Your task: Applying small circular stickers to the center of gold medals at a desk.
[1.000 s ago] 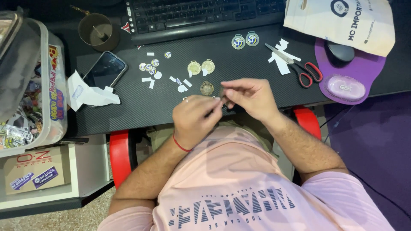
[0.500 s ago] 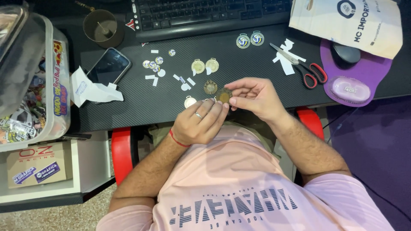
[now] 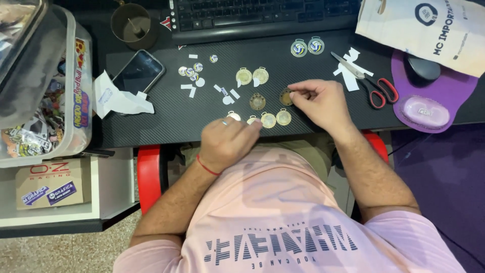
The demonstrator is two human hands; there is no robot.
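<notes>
Two hands [image 3: 230, 139] [image 3: 318, 101] on gold medals [image 3: 275, 119]

Surface [image 3: 166, 129] carries everything. Keyboard [image 3: 262, 17] at far edge, cup [image 3: 132, 25] to its left. Phone [image 3: 139, 72] near the cup; crumpled paper [image 3: 118, 98] just beside the phone. Small round stickers [image 3: 191, 72] right of the phone. Medals [image 3: 275, 119] in a row at the near edge, between left hand [image 3: 230, 141] and right hand [image 3: 321, 103]. Scissors [image 3: 366, 81] right of the right hand; mouse pad [image 3: 434, 96] farther right. Plastic box [image 3: 35, 86] at far left.
</notes>
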